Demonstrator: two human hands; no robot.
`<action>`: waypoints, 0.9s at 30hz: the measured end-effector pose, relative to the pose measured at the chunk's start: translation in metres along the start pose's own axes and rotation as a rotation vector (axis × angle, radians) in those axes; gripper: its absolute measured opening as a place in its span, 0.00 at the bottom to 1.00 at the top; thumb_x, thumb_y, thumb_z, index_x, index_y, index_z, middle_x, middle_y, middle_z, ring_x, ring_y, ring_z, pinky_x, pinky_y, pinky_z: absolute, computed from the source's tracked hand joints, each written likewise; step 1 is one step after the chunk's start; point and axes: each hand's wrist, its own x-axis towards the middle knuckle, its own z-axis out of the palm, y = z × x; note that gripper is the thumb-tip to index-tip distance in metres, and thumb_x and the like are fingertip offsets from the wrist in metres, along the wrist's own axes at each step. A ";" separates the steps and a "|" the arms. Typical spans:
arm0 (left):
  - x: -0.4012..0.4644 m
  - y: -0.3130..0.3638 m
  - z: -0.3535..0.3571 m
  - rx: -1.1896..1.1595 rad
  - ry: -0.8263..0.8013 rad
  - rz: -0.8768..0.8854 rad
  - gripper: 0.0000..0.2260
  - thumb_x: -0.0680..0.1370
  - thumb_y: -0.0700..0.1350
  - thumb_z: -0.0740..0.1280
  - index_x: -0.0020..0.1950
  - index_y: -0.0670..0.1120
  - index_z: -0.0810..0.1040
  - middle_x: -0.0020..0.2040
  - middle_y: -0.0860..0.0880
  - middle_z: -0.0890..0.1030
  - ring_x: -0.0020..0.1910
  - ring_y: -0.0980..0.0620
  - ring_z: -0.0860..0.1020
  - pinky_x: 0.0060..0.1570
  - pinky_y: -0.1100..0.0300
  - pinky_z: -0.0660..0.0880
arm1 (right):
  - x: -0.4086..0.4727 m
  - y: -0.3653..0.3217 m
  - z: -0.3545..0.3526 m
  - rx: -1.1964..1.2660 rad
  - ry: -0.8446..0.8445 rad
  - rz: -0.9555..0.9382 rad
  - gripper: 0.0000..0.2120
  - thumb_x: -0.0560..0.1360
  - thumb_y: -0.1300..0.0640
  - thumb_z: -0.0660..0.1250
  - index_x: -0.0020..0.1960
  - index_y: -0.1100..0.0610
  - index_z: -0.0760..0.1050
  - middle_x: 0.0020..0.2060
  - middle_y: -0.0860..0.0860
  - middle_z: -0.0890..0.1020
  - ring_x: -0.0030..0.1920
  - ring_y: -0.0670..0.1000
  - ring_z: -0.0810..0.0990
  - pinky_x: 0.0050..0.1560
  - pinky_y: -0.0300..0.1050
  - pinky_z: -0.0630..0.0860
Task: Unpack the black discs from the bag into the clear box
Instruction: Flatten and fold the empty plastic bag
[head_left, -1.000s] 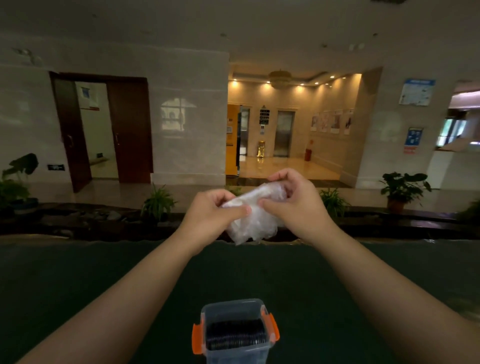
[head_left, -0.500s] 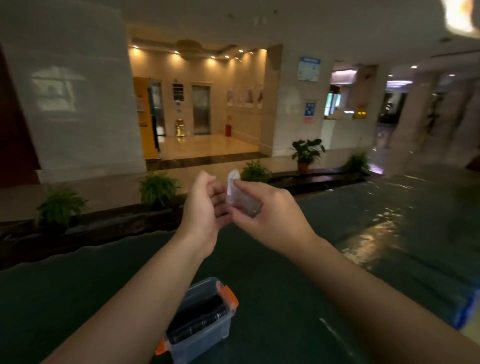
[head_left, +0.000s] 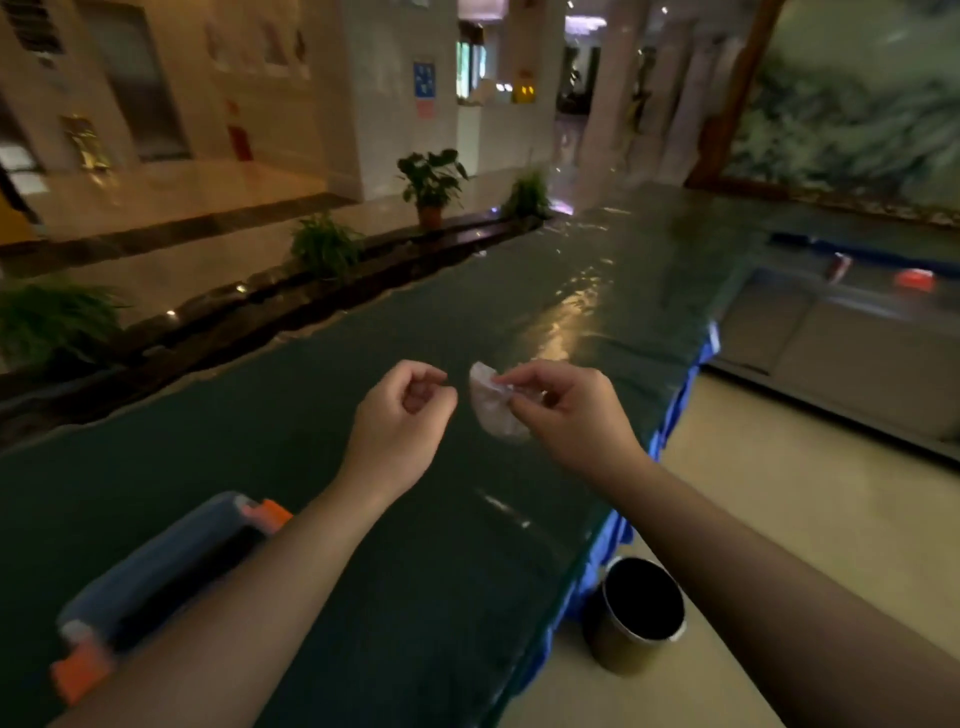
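Change since earlier: both hands held the crumpled bag together half a second ago; now the left hand (head_left: 402, 415) has let go and only the right hand (head_left: 563, 410) keeps it, while the view has swung right so the clear box sits at the near left edge.
Bag: the bag (head_left: 491, 408) is a small, scrunched wad of clear plastic, pinched at its right side, hanging in the air above the table (head_left: 467, 338).
Right fingers: the right fingers (head_left: 519, 382) are narrowed to a pinch on the bag's upper edge.
Left fingers: loosely curled and holding nothing, just left of the bag with a small gap.
Key relation: the bag lies immediately left of the right fingertips, its long axis running roughly top to bottom; the right hand alone controls it.
Clear box: the clear box (head_left: 156, 566) with orange latches lies near and left, partly behind the left forearm, well apart from the bag.
Black discs: a dark mass shows in the box; single discs cannot be made out.
Bin: a dark bin (head_left: 636, 616) stands on the floor, near and right of the table edge.
Judgement: the bag looks empty, so discarding it is likely next.
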 end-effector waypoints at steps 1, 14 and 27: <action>0.003 -0.008 0.020 0.035 -0.029 0.005 0.06 0.78 0.51 0.70 0.54 0.56 0.78 0.47 0.55 0.81 0.46 0.65 0.78 0.43 0.64 0.72 | -0.007 0.021 -0.008 0.002 0.020 0.053 0.12 0.74 0.61 0.73 0.49 0.44 0.84 0.36 0.42 0.83 0.35 0.39 0.78 0.37 0.34 0.73; 0.027 -0.095 0.320 0.342 -0.366 -0.090 0.31 0.69 0.60 0.76 0.69 0.54 0.74 0.63 0.55 0.76 0.63 0.56 0.75 0.62 0.61 0.71 | -0.085 0.339 -0.122 -0.049 0.066 0.577 0.11 0.71 0.65 0.72 0.47 0.50 0.86 0.31 0.37 0.80 0.33 0.32 0.77 0.37 0.27 0.68; 0.005 -0.211 0.575 0.376 -0.536 -0.299 0.35 0.65 0.49 0.83 0.68 0.41 0.76 0.64 0.41 0.78 0.65 0.41 0.76 0.65 0.48 0.72 | -0.200 0.614 -0.105 -0.060 -0.061 1.101 0.09 0.72 0.61 0.69 0.47 0.51 0.84 0.37 0.46 0.84 0.43 0.52 0.83 0.39 0.39 0.68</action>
